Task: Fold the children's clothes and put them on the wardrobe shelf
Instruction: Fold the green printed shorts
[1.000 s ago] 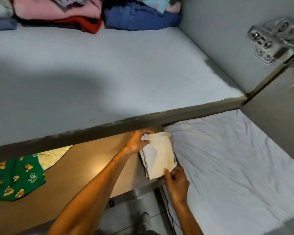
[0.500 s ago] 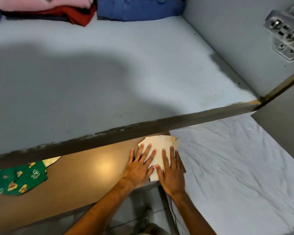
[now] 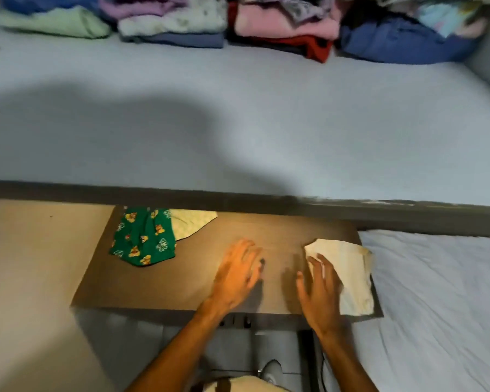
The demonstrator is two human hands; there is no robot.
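A folded cream garment (image 3: 351, 275) lies at the right end of the brown table (image 3: 159, 287). My right hand (image 3: 318, 292) is flat, its fingers resting on the garment's left edge. My left hand (image 3: 236, 274) hovers open over the bare tabletop, left of the garment and blurred. A green printed garment (image 3: 143, 239) lies unfolded at the table's far left, overlapping a pale yellow cloth (image 3: 191, 223). The grey wardrobe shelf (image 3: 238, 123) spreads above the table, with folded clothes stacked along its back (image 3: 283, 24).
The shelf's dark front edge (image 3: 266, 200) runs across just above the table. A white-sheeted bed (image 3: 436, 292) borders the table on the right. A beige panel (image 3: 31, 264) stands to the left. Tiled floor and a shoe (image 3: 272, 369) show below.
My left hand has lifted off the cream garment and moved left over the table. The right hand slid to the garment's left edge. The view has swung left, showing more shelf stacks.
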